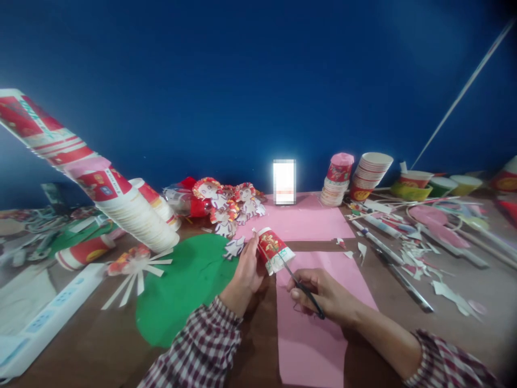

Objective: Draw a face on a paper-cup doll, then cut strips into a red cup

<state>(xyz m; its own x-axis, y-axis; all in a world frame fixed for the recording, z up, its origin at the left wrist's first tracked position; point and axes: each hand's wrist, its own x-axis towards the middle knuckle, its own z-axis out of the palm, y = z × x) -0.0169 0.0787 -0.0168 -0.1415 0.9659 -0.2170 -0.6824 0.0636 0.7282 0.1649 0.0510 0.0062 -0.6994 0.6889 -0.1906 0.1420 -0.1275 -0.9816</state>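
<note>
My left hand [247,270] is closed around a red paper cup [275,249], held on its side above the table. My right hand [319,293] grips black-handled scissors [301,284] whose blades reach up to the cup's white rim. Both hands hover over a pink paper sheet [311,334] lying on the brown table [100,345]. A round green paper [181,291] lies just left of my left hand. My sleeves are plaid.
A long tilted stack of red and white cups [100,188] leans at the left. Paper dolls [226,205] sit at the back centre, more cup stacks [363,178] and bowls at the right. A white power strip [44,318] lies at the left edge. Paper scraps and sticks [412,248] litter the right.
</note>
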